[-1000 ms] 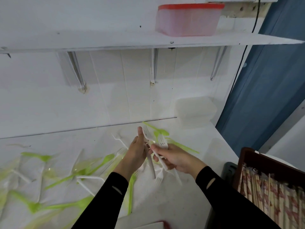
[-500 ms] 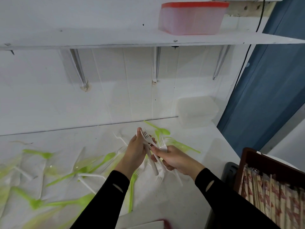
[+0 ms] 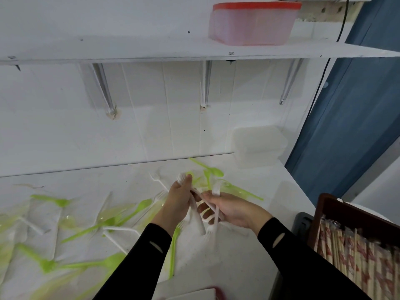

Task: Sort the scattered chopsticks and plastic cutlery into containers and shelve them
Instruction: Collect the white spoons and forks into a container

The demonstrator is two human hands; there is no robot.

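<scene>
A: Surface and room?
B: White counter [image 3: 249, 256] against a white panelled wall [image 3: 65, 131]. Reference point: frosted tub [image 3: 258, 146], at the counter's back corner. Above it is a white shelf [image 3: 129, 50] on metal brackets. To its right is a blue panel [image 3: 357, 115], with a black cable [image 3: 320, 83] running down the edge.

A: Containers?
B: Frosted tub: lid on, contents not readable. Directly above it, on the shelf, is a red-lidded tub [image 3: 252, 24] with pinkish walls, contents not readable. Nearer the camera and to the right of the frosted tub, off the counter edge, is a brown crate [image 3: 337, 208] packed with paper-wrapped chopsticks [image 3: 357, 256] side by side.

A: Cutlery?
B: Green cutlery [image 3: 104, 225], some in clear sleeves, is scattered across the counter left of the frosted tub. A few green pieces lie near its front-left. Loose white pieces lie among them.

A: Hands?
B: Both are front-left of the frosted tub, above the counter. The left hand [image 3: 178, 202] has its fingers curled round a bundle of white forks [image 3: 216, 189], thumb up by the tines. The right hand [image 3: 233, 211] pinches shafts in the same bundle. Motion blur; no count possible.
</scene>
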